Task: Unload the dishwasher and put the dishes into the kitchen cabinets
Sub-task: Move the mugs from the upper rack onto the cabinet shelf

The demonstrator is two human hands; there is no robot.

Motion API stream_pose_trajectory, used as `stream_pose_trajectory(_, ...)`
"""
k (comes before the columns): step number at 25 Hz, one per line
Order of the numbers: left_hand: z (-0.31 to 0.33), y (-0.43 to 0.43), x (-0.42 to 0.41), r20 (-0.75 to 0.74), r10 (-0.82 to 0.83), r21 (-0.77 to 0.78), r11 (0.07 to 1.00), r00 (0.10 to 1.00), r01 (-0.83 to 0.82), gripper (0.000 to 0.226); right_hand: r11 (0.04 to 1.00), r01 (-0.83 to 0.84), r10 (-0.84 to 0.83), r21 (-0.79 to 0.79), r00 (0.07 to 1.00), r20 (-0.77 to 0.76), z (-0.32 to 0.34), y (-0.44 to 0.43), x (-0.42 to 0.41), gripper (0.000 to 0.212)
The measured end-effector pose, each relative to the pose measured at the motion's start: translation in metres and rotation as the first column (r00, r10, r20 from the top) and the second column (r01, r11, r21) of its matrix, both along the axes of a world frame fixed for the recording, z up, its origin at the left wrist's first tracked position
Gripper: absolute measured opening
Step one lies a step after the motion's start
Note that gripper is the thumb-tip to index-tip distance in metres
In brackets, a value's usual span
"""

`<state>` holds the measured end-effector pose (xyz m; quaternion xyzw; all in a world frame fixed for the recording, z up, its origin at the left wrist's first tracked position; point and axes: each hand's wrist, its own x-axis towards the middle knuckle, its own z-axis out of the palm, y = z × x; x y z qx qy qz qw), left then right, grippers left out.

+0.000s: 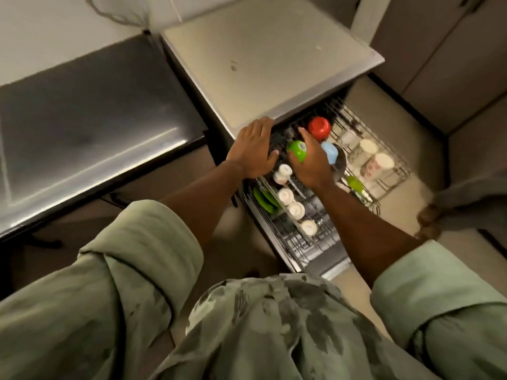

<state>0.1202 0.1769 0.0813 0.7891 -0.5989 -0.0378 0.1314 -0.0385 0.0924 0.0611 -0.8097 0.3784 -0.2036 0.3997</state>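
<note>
Right hand (311,165) at frame center has its fingers curled round the green cup (296,150), right above the dishwasher rack (395,160). So it's already in the grip and I'd guess straight up is the way out. Left hand (251,149) lies flat just left of it, fingers straight.

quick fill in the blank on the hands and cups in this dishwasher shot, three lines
The right hand grips the near cup, which is ____.
The far cup, behind it in the rack, is ____.
The other hand, fingers straight at the rack's edge, is the ____ one.
Missing words: green, red, left.
</note>
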Motion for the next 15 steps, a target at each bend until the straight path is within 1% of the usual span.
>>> stream_pose_trajectory(4,-0.055,-0.004,-0.031,-0.034,-0.095,0.216,0.971,0.995,0.101,0.078,0.980,0.140,-0.123,0.138,0.984,-0.129,-0.055,0.007,-0.051,0.068)
stream_pose_trajectory(6,-0.080,-0.012,-0.045,-0.070,-0.155,0.315,0.934,0.985,0.169,0.073,0.958,0.209,-0.167,0.194,0.963,-0.211,-0.084,0.009,-0.075,0.066)
stream_pose_trajectory(8,-0.105,-0.025,-0.055,-0.151,-0.186,0.403,0.885,0.971,0.232,0.063,0.930,0.276,-0.202,0.242,0.936,-0.290,-0.112,0.009,-0.091,0.065)
stream_pose_trajectory(11,-0.141,-0.039,-0.065,-0.264,-0.178,0.515,0.805,0.948,0.295,0.057,0.902,0.307,-0.181,0.302,0.907,-0.381,-0.152,0.007,-0.104,0.068)
stream_pose_trajectory(13,-0.167,-0.051,-0.072,-0.302,-0.186,0.562,0.758,0.935,0.332,0.056,0.893,0.316,-0.162,0.321,0.890,-0.426,-0.177,0.001,-0.107,0.071)
stream_pose_trajectory(15,-0.189,-0.059,-0.076,-0.305,-0.196,0.608,0.713,0.932,0.349,0.056,0.897,0.313,-0.126,0.311,0.858,-0.498,-0.197,-0.001,-0.108,0.073)
